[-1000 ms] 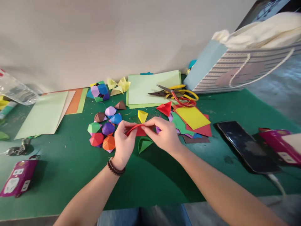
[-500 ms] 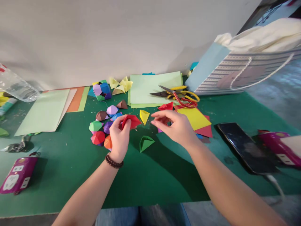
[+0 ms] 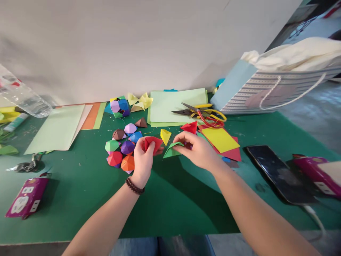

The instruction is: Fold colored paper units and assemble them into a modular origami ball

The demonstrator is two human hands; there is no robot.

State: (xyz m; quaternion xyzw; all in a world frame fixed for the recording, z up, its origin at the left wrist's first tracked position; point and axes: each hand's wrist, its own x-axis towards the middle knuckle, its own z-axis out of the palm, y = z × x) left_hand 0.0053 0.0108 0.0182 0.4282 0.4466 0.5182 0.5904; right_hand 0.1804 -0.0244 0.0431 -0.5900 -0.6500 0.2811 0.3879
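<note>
My left hand (image 3: 142, 161) is closed on a folded red paper piece (image 3: 152, 143), held just above the green mat (image 3: 170, 199). My right hand (image 3: 198, 151) pinches a folded green paper piece (image 3: 171, 150) right beside the red one. A yellow folded piece (image 3: 165, 135) lies just beyond them, and another red folded piece (image 3: 190, 127) sits further right. Left of my left hand is a cluster of several coloured paper gems (image 3: 121, 149). A beaded bracelet (image 3: 134, 186) is on my left wrist.
Scissors (image 3: 202, 113) lie on pale green sheets (image 3: 176, 105); coloured squares (image 3: 220, 140) are stacked at right. A phone (image 3: 278, 174), a magenta box (image 3: 317, 170) and a paper bag (image 3: 269, 89) are right. More sheets (image 3: 58, 128), a bottle (image 3: 22, 99) and a magenta power strip (image 3: 26, 197) are left.
My right hand let go of the red piece, reached to the mat and picked up the green folded piece. My left hand kept the red piece, which went from flat to a folded shape.
</note>
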